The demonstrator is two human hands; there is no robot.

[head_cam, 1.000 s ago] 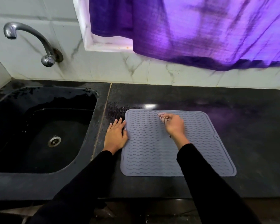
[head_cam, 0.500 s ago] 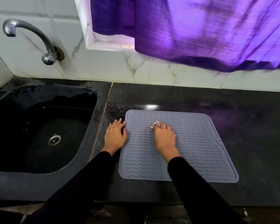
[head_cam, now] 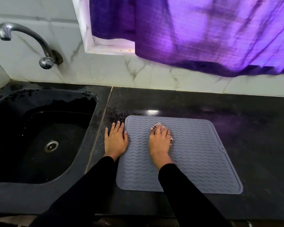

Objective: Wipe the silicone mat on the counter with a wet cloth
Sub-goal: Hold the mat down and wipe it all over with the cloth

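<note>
Mid-wipe on the grey mat (head_cam: 195,161), lying flat on the dark table (head_cam: 252,128) just right of the sink (head_cam: 39,136). Right hand (head_cam: 159,141) pressing a small bunched cloth (head_cam: 157,126) onto the upper-middle of the mat, fingers (head_cam: 158,131) curled over it, pale patterned fabric peeking out ahead of the fingertips and at the right edge of the palm. Left hand (head_cam: 116,140) flat on the table at the mat's left border, fingers straight and slightly spread, thumb tip just touching the mat edge, apparently steadying it.

Compared with a second ago: right hand pulled back from the far edge of the mat toward the middle and shifted a little left, then pushed slightly forward again; left hand in the same spot throughout. Reads as short back-and-forth strokes over the upper-centre strip. Judged from that, only a narrow band covered so far; right side, near edge and corners likely still to do. No wet sheen clearly visible on the ridges, so coverage hard to confirm.
</note>
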